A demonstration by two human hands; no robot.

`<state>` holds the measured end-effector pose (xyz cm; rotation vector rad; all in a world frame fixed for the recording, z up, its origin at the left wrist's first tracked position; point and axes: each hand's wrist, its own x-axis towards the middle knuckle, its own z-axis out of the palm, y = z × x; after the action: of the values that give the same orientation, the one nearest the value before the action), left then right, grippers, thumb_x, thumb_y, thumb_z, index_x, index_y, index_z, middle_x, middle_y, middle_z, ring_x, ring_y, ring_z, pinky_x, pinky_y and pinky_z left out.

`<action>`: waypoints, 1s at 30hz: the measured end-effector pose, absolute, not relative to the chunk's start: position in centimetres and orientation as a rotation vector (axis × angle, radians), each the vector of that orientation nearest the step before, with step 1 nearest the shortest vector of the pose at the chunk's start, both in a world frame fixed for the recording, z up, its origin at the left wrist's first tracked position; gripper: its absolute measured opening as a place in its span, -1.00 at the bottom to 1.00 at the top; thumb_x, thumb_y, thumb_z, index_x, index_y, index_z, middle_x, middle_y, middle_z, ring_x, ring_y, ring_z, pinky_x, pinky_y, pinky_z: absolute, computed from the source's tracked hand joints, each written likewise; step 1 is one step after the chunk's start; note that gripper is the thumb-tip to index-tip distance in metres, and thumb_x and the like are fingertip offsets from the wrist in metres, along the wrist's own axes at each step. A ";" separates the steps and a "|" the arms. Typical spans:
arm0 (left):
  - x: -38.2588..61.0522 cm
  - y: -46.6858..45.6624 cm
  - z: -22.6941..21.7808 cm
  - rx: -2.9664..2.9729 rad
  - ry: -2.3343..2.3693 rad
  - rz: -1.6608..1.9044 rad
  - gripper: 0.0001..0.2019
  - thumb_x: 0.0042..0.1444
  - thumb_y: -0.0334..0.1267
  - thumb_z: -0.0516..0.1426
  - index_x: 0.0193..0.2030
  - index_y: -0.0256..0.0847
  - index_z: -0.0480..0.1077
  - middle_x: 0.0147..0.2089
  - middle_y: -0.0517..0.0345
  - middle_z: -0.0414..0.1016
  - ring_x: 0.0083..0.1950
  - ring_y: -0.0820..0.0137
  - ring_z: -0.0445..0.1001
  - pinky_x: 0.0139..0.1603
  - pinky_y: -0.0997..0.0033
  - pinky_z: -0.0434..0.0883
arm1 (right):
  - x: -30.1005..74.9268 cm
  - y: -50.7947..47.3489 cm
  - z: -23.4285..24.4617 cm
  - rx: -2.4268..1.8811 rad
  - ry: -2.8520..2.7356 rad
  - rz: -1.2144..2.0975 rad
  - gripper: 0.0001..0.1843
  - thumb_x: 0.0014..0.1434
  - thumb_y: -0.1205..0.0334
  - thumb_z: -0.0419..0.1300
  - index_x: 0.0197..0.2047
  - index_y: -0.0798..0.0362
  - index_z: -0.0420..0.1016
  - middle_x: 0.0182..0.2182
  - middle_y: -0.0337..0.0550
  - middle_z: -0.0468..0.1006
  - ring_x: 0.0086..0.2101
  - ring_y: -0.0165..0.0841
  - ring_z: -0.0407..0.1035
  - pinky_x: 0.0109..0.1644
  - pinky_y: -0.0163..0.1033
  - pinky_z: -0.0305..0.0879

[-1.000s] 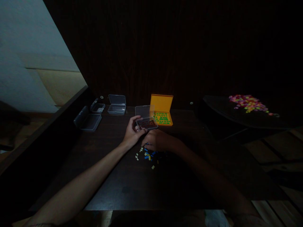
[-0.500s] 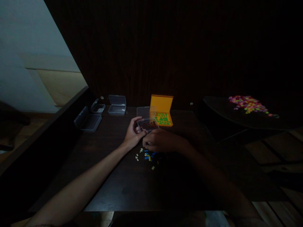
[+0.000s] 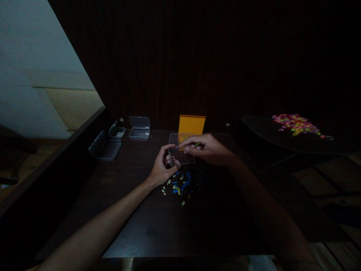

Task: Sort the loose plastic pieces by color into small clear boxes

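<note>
At the centre of the dark wooden table (image 3: 141,210), the left hand (image 3: 162,169) grips the near-left corner of a small clear plastic box (image 3: 182,156). Over this box, the right hand (image 3: 207,148) hovers with fingertips pinched together; any content is too small to tell. Just nearer than the box lie scattered blue and yellow small pieces (image 3: 180,186). Directly behind it stands an open orange plastic case (image 3: 191,125).
</note>
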<state>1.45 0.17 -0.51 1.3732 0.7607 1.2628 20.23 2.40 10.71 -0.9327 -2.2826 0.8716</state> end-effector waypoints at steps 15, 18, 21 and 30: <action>1.4 0.1 -0.7 1.398 0.712 1.212 -0.36 -0.06 -0.25 0.31 0.13 -0.16 0.12 -0.20 0.15 0.46 -0.26 0.39 0.52 -0.17 0.33 0.48 | 19.8 3.7 7.9 -0.990 -2.410 1.054 -0.80 0.11 0.20 0.26 -0.24 0.13 0.60 -0.43 -0.21 0.56 -0.48 -0.49 0.30 -0.39 -0.37 0.15; 1.4 0.1 -0.8 1.403 0.714 1.209 -0.36 -0.05 -0.25 0.30 0.14 -0.15 0.12 -0.17 0.12 0.46 -0.25 0.38 0.53 -0.15 0.31 0.49 | 19.8 3.7 7.8 -0.970 -2.428 1.057 -0.79 0.13 0.21 0.24 -0.19 0.11 0.60 -0.38 -0.20 0.58 -0.46 -0.48 0.32 -0.37 -0.37 0.15; 1.3 0.2 -0.9 1.407 0.712 1.197 -0.37 -0.05 -0.26 0.30 0.14 -0.14 0.12 -0.19 0.14 0.47 -0.26 0.39 0.52 -0.15 0.31 0.49 | 19.8 3.8 7.9 -0.947 -2.433 1.064 -0.78 0.16 0.21 0.21 -0.17 0.09 0.61 -0.32 -0.17 0.60 -0.42 -0.46 0.34 -0.36 -0.36 0.16; 1.4 0.2 -0.9 1.391 0.695 1.194 -0.37 -0.04 -0.25 0.29 0.14 -0.15 0.12 -0.18 0.12 0.46 -0.22 0.36 0.53 -0.13 0.30 0.48 | 19.8 3.7 7.8 -0.981 -2.462 1.000 -0.82 0.14 0.21 0.23 -0.26 0.13 0.61 -0.45 -0.22 0.52 -0.47 -0.48 0.27 -0.41 -0.38 0.12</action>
<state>1.40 0.18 -0.94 1.3911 0.6955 1.1938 19.82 3.70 7.79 -0.9812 -2.4622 0.9998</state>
